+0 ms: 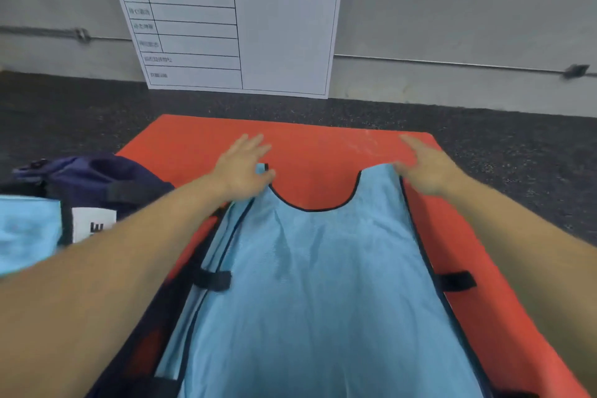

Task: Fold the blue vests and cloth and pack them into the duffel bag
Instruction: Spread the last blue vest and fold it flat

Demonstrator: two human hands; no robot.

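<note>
Hands, left (pixel 242 165) and right (pixel 426 168), rest loose-fingered on vest (pixel 323 268) straps; smooth it flat on mat (pixel 310 145) before folding.

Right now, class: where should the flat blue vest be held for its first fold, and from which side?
Probably by its two shoulder straps, from the far end: the blue vest lies flat on the orange mat, neckline away from the person, one strap tip by each hand.
</note>
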